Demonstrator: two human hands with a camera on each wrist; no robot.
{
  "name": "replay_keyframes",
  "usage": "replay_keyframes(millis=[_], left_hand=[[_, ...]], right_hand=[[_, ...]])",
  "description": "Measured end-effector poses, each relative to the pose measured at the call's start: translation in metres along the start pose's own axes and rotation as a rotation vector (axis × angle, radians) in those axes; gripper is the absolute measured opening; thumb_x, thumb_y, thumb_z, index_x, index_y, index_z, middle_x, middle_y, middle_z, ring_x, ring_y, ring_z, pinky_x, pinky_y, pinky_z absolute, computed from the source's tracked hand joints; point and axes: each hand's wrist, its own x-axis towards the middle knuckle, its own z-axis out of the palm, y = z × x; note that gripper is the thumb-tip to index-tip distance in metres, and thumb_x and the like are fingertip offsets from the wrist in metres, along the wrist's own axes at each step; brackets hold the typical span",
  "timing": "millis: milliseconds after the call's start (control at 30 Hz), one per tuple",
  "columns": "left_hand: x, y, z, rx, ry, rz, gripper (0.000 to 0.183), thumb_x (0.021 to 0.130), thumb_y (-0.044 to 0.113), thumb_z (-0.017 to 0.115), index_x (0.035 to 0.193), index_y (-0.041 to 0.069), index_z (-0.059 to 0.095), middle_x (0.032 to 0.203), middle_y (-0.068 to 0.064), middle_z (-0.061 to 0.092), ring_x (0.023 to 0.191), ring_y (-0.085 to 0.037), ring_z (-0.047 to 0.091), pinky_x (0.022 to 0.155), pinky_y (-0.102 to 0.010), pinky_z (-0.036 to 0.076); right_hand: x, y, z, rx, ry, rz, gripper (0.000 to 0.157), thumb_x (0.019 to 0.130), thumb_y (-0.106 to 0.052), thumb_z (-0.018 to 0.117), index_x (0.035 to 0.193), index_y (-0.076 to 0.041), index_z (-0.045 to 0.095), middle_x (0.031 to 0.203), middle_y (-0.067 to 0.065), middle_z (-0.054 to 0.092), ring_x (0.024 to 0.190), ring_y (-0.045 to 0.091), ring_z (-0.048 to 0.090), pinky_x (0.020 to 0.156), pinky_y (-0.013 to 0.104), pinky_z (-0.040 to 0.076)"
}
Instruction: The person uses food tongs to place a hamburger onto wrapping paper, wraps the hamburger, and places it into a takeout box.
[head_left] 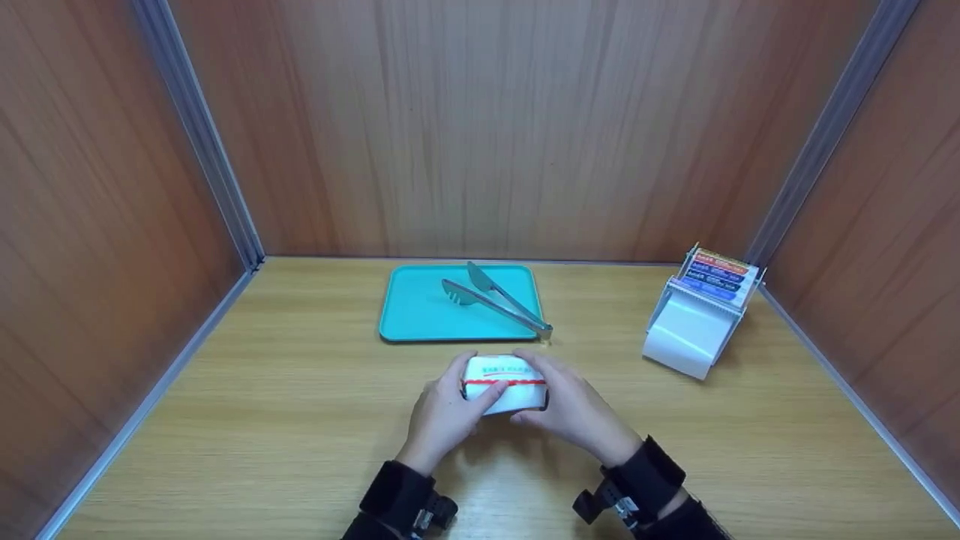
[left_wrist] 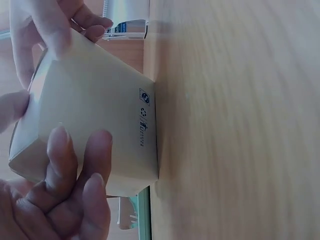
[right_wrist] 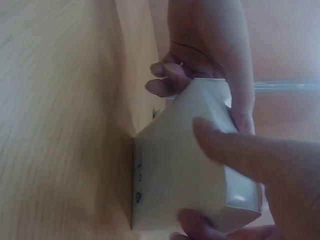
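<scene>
A small white paper takeout box (head_left: 510, 369) with a red stripe and green print on its lid is between my two hands. My left hand (head_left: 439, 418) holds its left side, with the thumb over the lid. On the other side my right hand (head_left: 583, 411) grips it, fingers along the right edge and thumb at the near wall. Small dark printed marks show low on the plain box wall (left_wrist: 100, 100) in the left wrist view. Seen from the right wrist, the box (right_wrist: 175, 165) has its base at the tabletop, and the right thumb lies across its wall.
Behind the box lies a turquoise tray (head_left: 416, 304), with metal tongs (head_left: 499, 306) across its right part, their joined end past the edge. At the right stands a white holder (head_left: 690, 330) with a colourful printed panel. Wooden walls (head_left: 480, 127) enclose the table.
</scene>
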Motion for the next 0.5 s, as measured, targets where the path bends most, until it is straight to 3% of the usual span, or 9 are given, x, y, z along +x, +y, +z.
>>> replay_keyframes(millis=[133,300,500], left_hand=[[0.0005,-0.0014,-0.0005,-0.009,-0.008,0.039,0.079,0.095,0.054,0.077,0.158,0.014,0.051,0.128,-0.008,0.072,0.083,-0.014,0.068,0.064,-0.032,0.053],[0.0002,-0.0032,-0.0028,-0.081,-0.057,0.043,0.079,0.098,0.050,0.076,0.161,0.013,0.047,0.126,-0.011,0.071,0.061,-0.015,0.066,0.056,-0.031,0.054],[0.0010,-0.0051,-0.0045,-0.129,-0.096,0.053,0.077,0.100,0.050,0.073,0.161,0.012,0.046,0.118,-0.011,0.073,0.057,-0.019,0.068,0.055,-0.030,0.055]], right_hand=[[-0.0001,0.0003,0.0011,-0.006,0.028,-0.010,0.080,0.086,-0.019,0.093,0.155,-0.011,0.054,0.154,0.012,0.058,0.141,0.031,0.055,0.117,0.051,0.045],[0.0001,0.0009,0.0002,-0.006,0.036,-0.029,0.078,0.085,-0.019,0.093,0.153,-0.010,0.056,0.151,0.010,0.060,0.140,0.029,0.057,0.116,0.049,0.047],[0.0019,0.0014,-0.0032,0.035,0.023,0.007,0.078,0.084,-0.018,0.093,0.153,-0.012,0.057,0.151,0.010,0.062,0.139,0.032,0.058,0.115,0.050,0.047]])
